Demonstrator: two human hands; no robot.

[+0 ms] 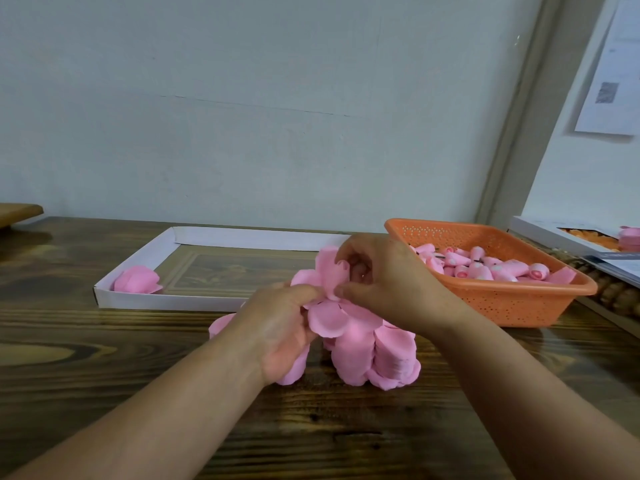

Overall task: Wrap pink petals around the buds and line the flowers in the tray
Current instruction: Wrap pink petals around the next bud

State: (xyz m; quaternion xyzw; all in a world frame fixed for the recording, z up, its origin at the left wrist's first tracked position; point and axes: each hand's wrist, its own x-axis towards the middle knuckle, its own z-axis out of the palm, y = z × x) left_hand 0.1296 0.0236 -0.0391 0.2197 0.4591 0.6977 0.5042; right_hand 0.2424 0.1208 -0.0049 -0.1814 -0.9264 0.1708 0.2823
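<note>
Petals (pixel 329 271) sit mid-frame, pinched between the curled fingers of our left hand (pixel 280 330) and right hand (pixel 384 282). One finished flower (pixel 136 279) lies in the white tray (pixel 166 301) at left; buds (pixel 485 266) fill the orange basket (pixel 519 299) at right.

Both hands (pixel 346 306) and forearms are bare, without sleeves, rings or watch.

Two bare hands meet over a wooden table (pixel 104 344). The left hand (pixel 277 336) and right hand (pixel 384 277) both pinch a pink petal (pixel 330 271), possibly wrapped around a hidden bud. Loose petals (pixel 377 355) lie beneath. One finished flower (pixel 135 279) sits in the white tray (pixel 114 271); an orange basket (pixel 512 299) holds buds (pixel 485 265).
</note>
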